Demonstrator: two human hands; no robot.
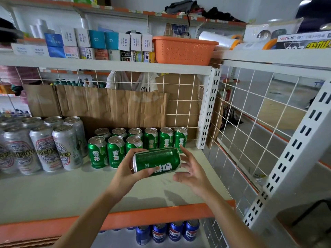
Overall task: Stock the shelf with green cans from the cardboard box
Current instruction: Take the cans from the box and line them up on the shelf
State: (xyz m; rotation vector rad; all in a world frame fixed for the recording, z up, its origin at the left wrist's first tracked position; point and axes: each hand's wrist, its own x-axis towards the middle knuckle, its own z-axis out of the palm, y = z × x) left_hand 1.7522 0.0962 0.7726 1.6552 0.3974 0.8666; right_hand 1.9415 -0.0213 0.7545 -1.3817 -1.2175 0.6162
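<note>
My left hand (128, 170) grips a green can (157, 161) that lies on its side in the air above the white shelf (71, 192). Its thumb and fingers wrap the can's left end. My right hand (192, 170) is just right of the can with its fingers spread, touching or nearly touching the can's right end. Behind them, several green cans (136, 144) stand upright in two rows at the back of the shelf. The cardboard box is out of view.
Tall silver cans (44, 145) stand at the shelf's left. Flat cardboard (114, 106) leans on the wire back. A wire side panel (250, 133) closes the right. Blue cans (168, 231) sit on the shelf below. An orange basket (182, 50) and small boxes fill the shelf above.
</note>
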